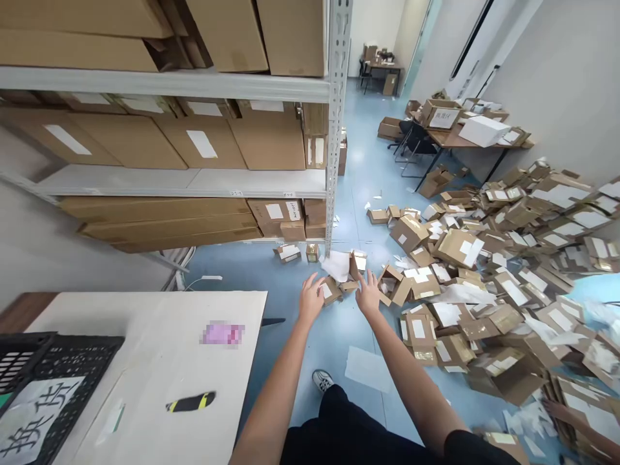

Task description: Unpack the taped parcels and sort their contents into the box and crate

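Note:
Both my arms reach forward and down toward the blue floor. My left hand (310,298) has its fingers spread and rests on or just above a small open cardboard box (330,290) with a white label. My right hand (369,294) is also spread, beside another small open box (392,285) and just below a crumpled white sheet (337,265). Neither hand holds anything. My black trousers and one white shoe (322,380) show below.
A big heap of small labelled cardboard boxes (508,271) covers the floor at right. Metal shelving (334,123) with large cartons stands left. A white table (159,361) with a black crate (53,368) is near left. Desks (455,132) stand farther back.

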`<state>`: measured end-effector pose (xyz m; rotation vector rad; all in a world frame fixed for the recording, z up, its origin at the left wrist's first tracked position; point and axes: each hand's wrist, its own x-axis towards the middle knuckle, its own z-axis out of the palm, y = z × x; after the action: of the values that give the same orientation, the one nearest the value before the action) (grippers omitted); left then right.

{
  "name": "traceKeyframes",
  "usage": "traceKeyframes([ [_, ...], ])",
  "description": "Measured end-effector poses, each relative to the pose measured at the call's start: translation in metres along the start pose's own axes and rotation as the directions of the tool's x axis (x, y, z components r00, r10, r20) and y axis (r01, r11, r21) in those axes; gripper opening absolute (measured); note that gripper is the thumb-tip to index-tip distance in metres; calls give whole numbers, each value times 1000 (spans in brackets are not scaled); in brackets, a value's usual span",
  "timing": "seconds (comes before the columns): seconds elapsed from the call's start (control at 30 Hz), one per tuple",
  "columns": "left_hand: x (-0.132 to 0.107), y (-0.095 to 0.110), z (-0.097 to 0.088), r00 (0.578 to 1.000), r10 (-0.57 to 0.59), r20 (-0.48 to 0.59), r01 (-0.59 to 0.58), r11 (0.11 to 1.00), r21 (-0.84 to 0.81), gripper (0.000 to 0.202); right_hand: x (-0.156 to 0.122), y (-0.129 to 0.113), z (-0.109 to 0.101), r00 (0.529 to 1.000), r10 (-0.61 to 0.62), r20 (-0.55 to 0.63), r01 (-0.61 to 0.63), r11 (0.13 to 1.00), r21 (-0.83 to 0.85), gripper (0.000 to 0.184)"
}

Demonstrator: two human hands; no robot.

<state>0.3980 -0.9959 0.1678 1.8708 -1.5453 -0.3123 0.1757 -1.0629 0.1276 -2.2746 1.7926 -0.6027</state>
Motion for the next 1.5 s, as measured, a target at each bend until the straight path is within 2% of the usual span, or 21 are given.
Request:
traceKeyframes([
  [0.07,-9,-10,-9,999,-32,-23,32,999,5,38,-5,-3,4,1000,-4,-31,6,998,58,55],
  [0.17,-31,-30,-23,996,-88,-22,88,996,17,36,-20,-26,15,999,-42,-28,46,988,149,49],
  [0.27,-54,-48,-39,990,-141,-27,142,989,39,38,-32,-65,26,986,-167,-5,164,964,211,48],
  [0.37,-82,-62,-60,979,-188,-80,194,978,73,42,-39,-112,35,941,-337,10,321,905,281,48],
  [0.47,-122,-71,-88,953,-257,-161,276,955,110,46,-51,-162,44,859,-509,44,457,804,380,48],
  [0.53,-159,-75,-110,921,-318,-226,352,927,129,49,-65,-200,51,787,-611,82,521,730,443,49],
  [0.6,-205,-79,-134,868,-395,-299,449,883,137,53,-87,-241,57,695,-708,122,575,649,498,52],
  [0.63,-232,-81,-147,833,-437,-340,503,854,135,54,-102,-262,59,634,-761,139,604,600,524,54],
  [0.7,-293,-84,-172,737,-519,-434,616,780,113,55,-140,-304,59,475,-865,162,665,474,578,60],
  [0.8,-394,-79,-201,542,-601,-588,759,650,36,55,-211,-355,48,228,-962,150,704,269,657,65],
  [0.9,-490,-59,-216,334,-632,-700,843,532,-78,54,-295,-387,29,71,-992,107,688,126,715,64],
  [1.0,-577,-27,-220,161,-630,-760,876,446,-184,54,-390,-402,7,-75,-995,62,651,-2,759,61],
  [1.07,-633,-4,-220,53,-610,-790,889,390,-241,55,-457,-406,-6,-200,-980,20,605,-107,789,60],
  [1.17,-723,34,-215,-124,-561,-819,895,292,-336,55,-560,-404,-26,-390,-919,-53,503,-261,824,61],
  [1.27,-813,77,-198,-296,-512,-806,879,185,-440,56,-659,-391,-47,-532,-840,-104,402,-359,843,63],
  [1.37,-889,123,-171,-460,-450,-766,834,78,-546,55,-743,-369,-66,-644,-751,-143,306,-424,852,65],
  [1.43,-928,150,-151,-566,-396,-723,783,18,-622,55,-787,-356,-75,-704,-692,-163,252,-458,853,65],
  [1.5,-957,169,-131,-654,-343,-674,724,-25,-690,56,-823,-347,-80,-750,-637,-177,211,-484,849,68],
])
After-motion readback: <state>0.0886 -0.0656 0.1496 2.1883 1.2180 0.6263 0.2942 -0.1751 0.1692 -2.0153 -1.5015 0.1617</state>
